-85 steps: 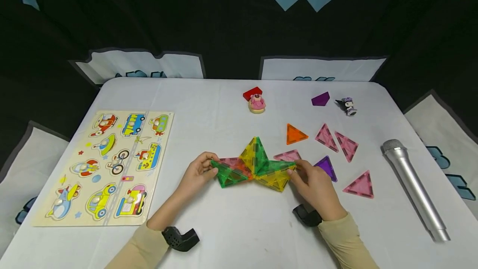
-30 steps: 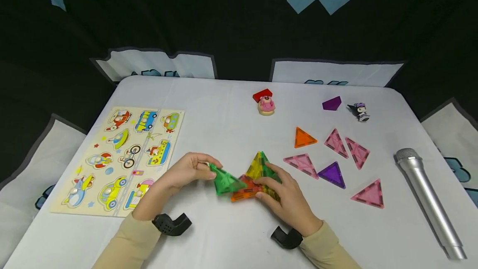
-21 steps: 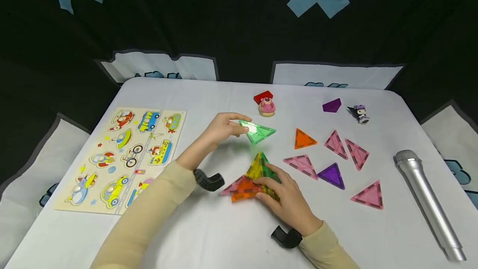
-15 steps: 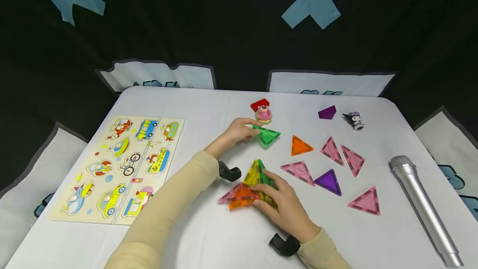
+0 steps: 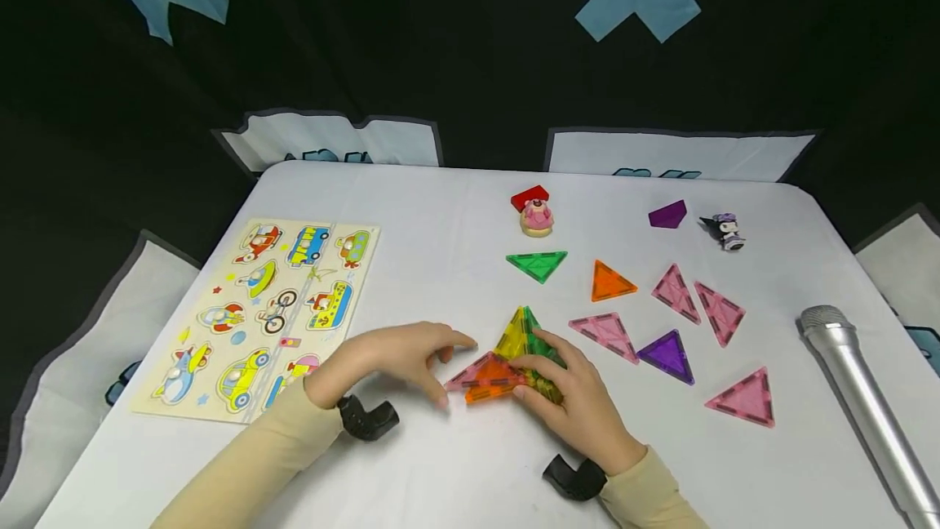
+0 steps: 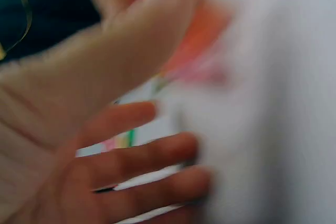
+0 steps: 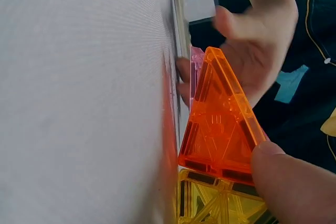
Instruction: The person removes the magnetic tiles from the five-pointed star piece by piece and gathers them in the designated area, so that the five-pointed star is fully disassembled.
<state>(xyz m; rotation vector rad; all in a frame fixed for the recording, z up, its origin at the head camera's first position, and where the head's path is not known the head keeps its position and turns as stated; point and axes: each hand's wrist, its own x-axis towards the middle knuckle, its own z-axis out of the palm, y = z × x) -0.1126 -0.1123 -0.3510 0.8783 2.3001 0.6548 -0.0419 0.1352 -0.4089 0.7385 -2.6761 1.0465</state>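
Note:
In the head view my right hand (image 5: 580, 398) holds a cluster of see-through magnetic tiles, fingers over its green and yellow part (image 5: 520, 337). The right wrist view has the thumb against an orange triangle tile (image 7: 218, 119), above a yellow tile (image 7: 226, 198). A pink triangle tile (image 5: 470, 372) sticks out at the cluster's left end. Just left of that tip, my left hand (image 5: 404, 357) has its fingers spread, with nothing in them. Behind the cluster lies a green triangle tile (image 5: 539, 265) flat on the table. The right palm hides part of the cluster.
Several pink tiles, one of them (image 5: 745, 398) nearest the front, lie right with an orange tile (image 5: 611, 281) and a purple one (image 5: 668, 356). A silver microphone (image 5: 866, 406) lies far right, a vehicle puzzle board (image 5: 352, 268) left. Small figures (image 5: 537, 219) stand at the back.
My left hand took the green triangle tile off the cluster's left end, laid it on the table behind, let go and came back empty. The right hand moved from the right end onto the cluster's middle.

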